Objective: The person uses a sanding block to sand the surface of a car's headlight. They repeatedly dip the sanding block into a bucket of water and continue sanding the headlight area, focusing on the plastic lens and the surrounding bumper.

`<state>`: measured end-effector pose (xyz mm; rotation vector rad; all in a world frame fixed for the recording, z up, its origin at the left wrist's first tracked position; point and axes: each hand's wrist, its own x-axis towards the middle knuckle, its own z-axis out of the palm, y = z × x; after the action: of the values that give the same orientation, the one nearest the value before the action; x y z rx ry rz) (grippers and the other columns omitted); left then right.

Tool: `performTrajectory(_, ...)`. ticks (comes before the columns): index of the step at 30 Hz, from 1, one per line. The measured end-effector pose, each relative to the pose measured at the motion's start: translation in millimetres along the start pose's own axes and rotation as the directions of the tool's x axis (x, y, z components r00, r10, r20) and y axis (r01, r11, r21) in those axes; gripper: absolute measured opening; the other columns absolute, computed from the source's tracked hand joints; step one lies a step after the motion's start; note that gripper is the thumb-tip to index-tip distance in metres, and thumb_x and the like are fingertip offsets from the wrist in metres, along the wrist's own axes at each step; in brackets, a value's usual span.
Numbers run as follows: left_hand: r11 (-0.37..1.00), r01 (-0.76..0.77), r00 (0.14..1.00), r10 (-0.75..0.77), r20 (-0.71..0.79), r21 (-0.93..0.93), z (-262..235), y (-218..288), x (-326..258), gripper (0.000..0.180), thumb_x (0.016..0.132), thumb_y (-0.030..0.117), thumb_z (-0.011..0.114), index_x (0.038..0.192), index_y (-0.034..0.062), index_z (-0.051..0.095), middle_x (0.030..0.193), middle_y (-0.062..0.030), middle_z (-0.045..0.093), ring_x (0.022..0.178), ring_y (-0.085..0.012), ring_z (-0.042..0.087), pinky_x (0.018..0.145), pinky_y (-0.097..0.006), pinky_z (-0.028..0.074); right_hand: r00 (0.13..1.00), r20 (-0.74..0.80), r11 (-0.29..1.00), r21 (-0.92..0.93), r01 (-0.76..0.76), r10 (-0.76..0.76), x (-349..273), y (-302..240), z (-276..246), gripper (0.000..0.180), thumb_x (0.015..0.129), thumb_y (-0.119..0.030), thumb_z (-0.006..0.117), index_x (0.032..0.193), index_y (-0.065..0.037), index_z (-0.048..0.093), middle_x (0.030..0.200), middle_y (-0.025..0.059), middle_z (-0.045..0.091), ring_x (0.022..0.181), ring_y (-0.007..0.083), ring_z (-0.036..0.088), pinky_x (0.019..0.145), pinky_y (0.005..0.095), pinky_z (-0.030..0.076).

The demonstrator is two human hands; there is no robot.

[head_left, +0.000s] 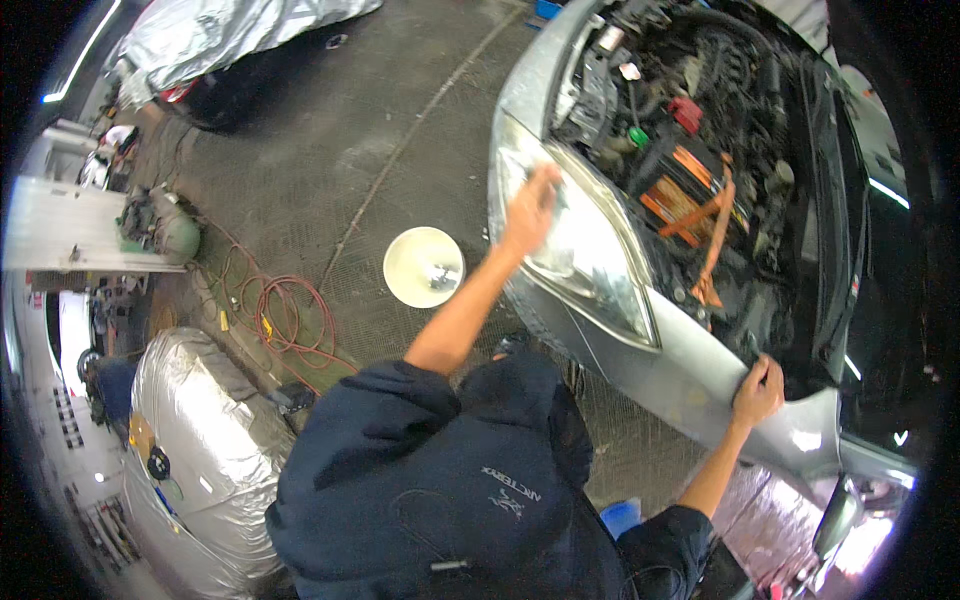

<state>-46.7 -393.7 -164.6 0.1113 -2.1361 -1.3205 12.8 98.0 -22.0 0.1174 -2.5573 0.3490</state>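
A silver car stands in front of me with its hood up, and its clear headlight (590, 255) faces me. My left hand (530, 208) reaches out and presses on the upper left part of the headlight lens. The hand is slightly blurred, and I cannot make out whether anything lies under its palm. My right hand (758, 390) grips the upper edge of the silver fender (690, 375), fingers curled over it beside the open engine bay. My dark blue jacket fills the lower middle of the view.
A white bowl (423, 266) sits on the concrete floor just left of the car's front corner. Red hose (285, 320) lies coiled further left. Silver-covered cars stand at lower left (200, 450) and top left (220, 35). A battery with an orange strap (700, 215) shows in the engine bay.
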Motion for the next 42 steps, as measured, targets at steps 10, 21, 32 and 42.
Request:
performTrajectory(10, 0.999, 0.046, 0.996, -0.046, 0.080, 0.003, 4, 24, 5, 0.037, 0.104, 0.001, 0.053, 0.141, 0.0020, 0.057, 0.128, -0.0205, 0.069, 0.128, -0.0395, 0.061, 0.109, -0.044, 0.048, 0.998, -0.066, 1.000, -0.019, 0.009, -0.011, -1, -4, -9, 0.015, 0.095, -0.014, 0.066, 0.092, -0.004, 0.075, 0.091, 0.0127, 0.075, 0.084, 0.0327, 0.071, 0.078, 0.0429, 0.055)
performTrajectory(21, 0.879, 0.144, 0.989, -0.121, -0.080, 0.454, 5, 28, 43, 0.037, 0.107, 0.022, 0.051, 0.132, -0.0023, 0.063, 0.116, -0.0268, 0.071, 0.109, -0.0441, 0.067, 0.093, -0.050, 0.052, 0.996, -0.049, 0.996, 0.037, 0.082, -0.080, 5, -30, -10, 0.012, 0.092, -0.016, 0.068, 0.086, -0.007, 0.073, 0.083, 0.0086, 0.072, 0.078, 0.0296, 0.068, 0.072, 0.0434, 0.052)
performTrajectory(32, 0.957, 0.198, 0.976, -0.171, -0.138, 0.211, 51, 127, -47, 0.032, 0.108, 0.019, 0.051, 0.134, 0.0043, 0.062, 0.129, -0.0216, 0.068, 0.118, -0.0429, 0.064, 0.100, -0.044, 0.050, 0.993, 0.006, 0.993, 0.011, 0.119, -0.119, 7, -26, -11, 0.018, 0.094, -0.022, 0.065, 0.083, -0.010, 0.073, 0.081, 0.0042, 0.071, 0.079, 0.0253, 0.067, 0.072, 0.0423, 0.050)
performTrajectory(42, 0.919, 0.112, 0.975, -0.029, -0.219, 0.379, 70, 191, -96, 0.037, 0.105, 0.007, 0.049, 0.140, 0.0007, 0.059, 0.147, -0.0233, 0.057, 0.132, -0.0461, 0.055, 0.111, -0.049, 0.045, 0.979, 0.115, 0.985, 0.023, 0.169, -0.170, 9, -25, -20, 0.029, 0.101, -0.028, 0.057, 0.085, -0.009, 0.073, 0.088, 0.0080, 0.074, 0.084, 0.0283, 0.068, 0.074, 0.0450, 0.050)
